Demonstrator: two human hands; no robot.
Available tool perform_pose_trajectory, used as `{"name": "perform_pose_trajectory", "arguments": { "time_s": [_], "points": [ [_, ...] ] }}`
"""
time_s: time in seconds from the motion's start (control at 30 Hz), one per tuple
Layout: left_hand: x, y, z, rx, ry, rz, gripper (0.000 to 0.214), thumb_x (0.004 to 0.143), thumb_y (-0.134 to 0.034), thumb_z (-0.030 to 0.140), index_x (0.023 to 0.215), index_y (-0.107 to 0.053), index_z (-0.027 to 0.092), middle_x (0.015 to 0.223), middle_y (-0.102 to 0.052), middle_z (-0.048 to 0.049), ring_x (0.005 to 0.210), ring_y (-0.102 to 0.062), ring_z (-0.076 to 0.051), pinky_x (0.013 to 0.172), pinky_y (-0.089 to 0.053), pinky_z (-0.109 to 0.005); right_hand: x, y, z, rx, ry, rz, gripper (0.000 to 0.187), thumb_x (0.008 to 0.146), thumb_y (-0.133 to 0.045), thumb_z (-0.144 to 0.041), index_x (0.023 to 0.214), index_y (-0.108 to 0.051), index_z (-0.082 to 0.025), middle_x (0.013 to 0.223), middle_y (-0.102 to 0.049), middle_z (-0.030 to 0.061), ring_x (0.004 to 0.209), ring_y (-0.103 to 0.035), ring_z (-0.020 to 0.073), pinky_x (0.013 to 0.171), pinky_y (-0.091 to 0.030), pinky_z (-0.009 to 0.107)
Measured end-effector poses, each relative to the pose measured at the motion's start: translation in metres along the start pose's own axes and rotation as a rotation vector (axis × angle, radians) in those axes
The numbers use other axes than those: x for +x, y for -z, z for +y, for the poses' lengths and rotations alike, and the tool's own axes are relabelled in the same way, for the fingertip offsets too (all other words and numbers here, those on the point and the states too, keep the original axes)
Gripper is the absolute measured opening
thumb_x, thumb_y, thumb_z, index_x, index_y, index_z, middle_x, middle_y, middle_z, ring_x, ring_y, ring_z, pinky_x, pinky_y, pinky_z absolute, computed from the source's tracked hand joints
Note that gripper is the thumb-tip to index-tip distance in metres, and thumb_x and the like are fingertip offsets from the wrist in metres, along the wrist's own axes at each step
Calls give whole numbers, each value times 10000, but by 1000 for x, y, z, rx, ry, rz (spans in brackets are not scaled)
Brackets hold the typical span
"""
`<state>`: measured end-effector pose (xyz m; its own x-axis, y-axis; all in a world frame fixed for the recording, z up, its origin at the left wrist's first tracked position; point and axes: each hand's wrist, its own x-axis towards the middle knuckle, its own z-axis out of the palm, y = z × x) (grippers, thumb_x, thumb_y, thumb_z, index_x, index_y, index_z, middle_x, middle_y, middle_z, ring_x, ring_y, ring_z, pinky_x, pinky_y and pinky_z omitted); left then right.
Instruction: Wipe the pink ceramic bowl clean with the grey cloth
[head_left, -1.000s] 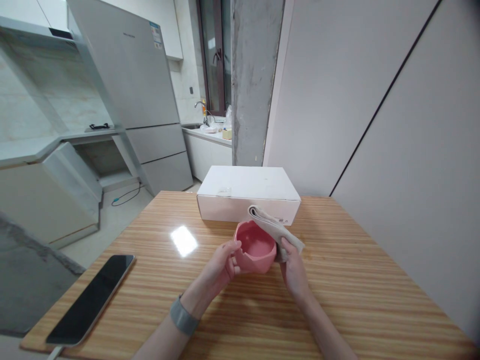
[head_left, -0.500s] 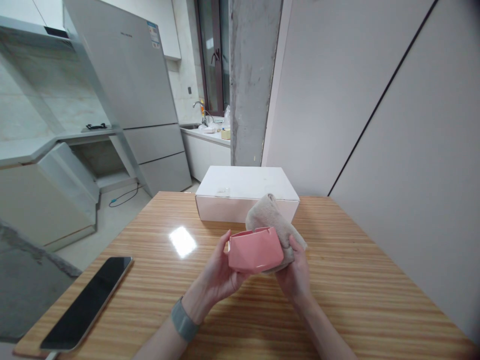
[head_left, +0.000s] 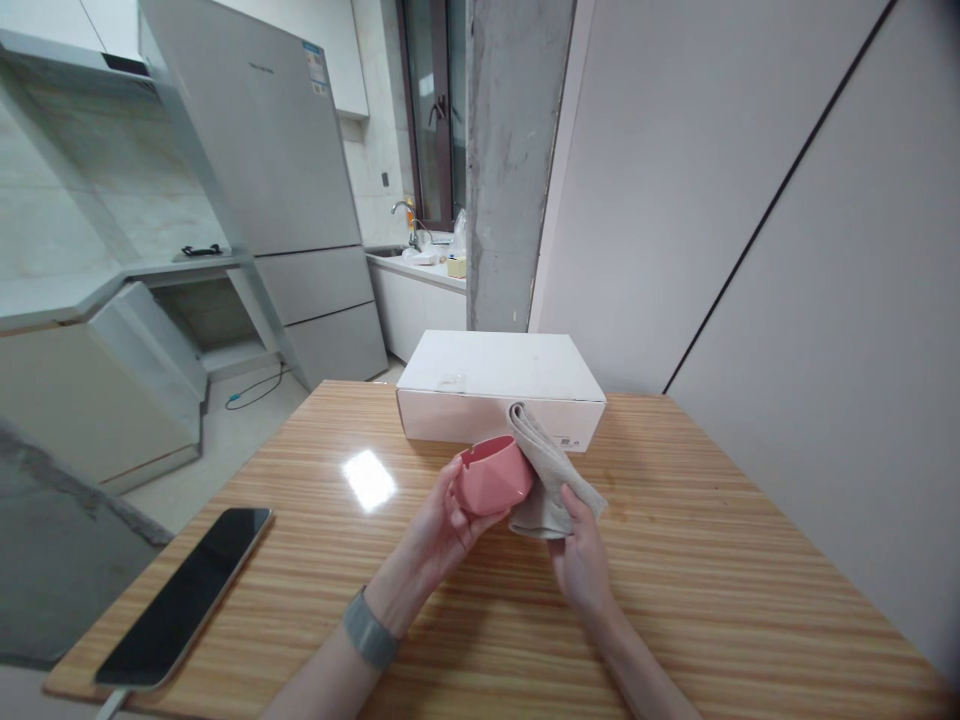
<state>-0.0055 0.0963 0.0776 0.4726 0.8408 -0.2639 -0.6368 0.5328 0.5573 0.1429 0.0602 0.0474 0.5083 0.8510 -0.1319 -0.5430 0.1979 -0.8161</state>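
Left hand: left hand [head_left: 431,530] cups the pink ceramic bowl [head_left: 495,476] from below and behind, fingers wrapped up its side; the hold seems chosen to steady it in the air.
Right hand: right hand [head_left: 581,570] pinches the beige cloth [head_left: 547,485] from underneath, with the folded cloth hanging over the fingers and rising toward the bowl.
Hands state: apart, each closed on its own thing, bowl and cloth between them; no palm-to-palm contact.
Bowl: held just above the desk, near the front of the box, tilted with the notched rim up and left, outer wall turned to the cloth; the inside is hardly visible.
Cloth: folded edge touches the bowl's right side, which probably explains the tilt.
Desk: striped wood desk [head_left: 675,560] under both hands, with a bright light reflection left of the bowl.
Box: white cardboard box [head_left: 499,365] lies flat behind the hands, lid closed.
Phone: black smartphone [head_left: 184,595] lies face up at the desk's left edge, well apart from the hands.
Wrist: grey wristband [head_left: 369,628] on left wrist.
Background: steel refrigerator [head_left: 255,150], concrete pillar [head_left: 514,150], faucet [head_left: 409,225].
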Motion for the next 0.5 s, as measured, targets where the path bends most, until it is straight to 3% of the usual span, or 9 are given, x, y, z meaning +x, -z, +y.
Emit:
{"name": "perform_pose_trajectory", "arguments": {
  "time_s": [0.13, 0.3, 0.4, 0.5],
  "points": [
    [-3, 0, 2, 8, -15, -94, 512, 931, -544, 406, 1364, -475, 141, 1303, -600, -159, 1086, -641, -257, 791, -594, -300, -4, -6, -5, 67, -88, 52, 279, 620, -746, -396, 858, -752, -250, 976, -773, -9, 1164, -618, 285, 986, -510, 399],
    [-7, -4, 6, -108, 86, -190, 549, 959, -444, 432, 1396, -424, 101, 1317, -582, -190, 1115, -625, -300, 831, -585, -370, -3, -8, -17, 113, -126, 66, 291, 649, -730, -418, 883, -754, -246, 940, -779, -7, 1103, -653, 303, 920, -549, 413],
    [-9, -6, 5, -89, 48, -184, 485, 972, -448, 347, 1398, -429, 117, 1289, -611, -163, 1090, -640, -277, 833, -584, -362, -2, -6, -20, 111, -117, 120, 254, 616, -741, -421, 811, -759, -259, 866, -783, -19, 1068, -662, 325, 938, -534, 446],
    [-9, -6, -1, -61, 11, -154, 455, 979, -456, 348, 1374, -464, 123, 1252, -641, -141, 1064, -652, -245, 814, -586, -324, -1, -3, -20, 88, -107, 32, 231, 594, -772, -393, 784, -767, -261, 862, -783, -13, 1039, -670, 331, 965, -513, 458]
  ]
}}
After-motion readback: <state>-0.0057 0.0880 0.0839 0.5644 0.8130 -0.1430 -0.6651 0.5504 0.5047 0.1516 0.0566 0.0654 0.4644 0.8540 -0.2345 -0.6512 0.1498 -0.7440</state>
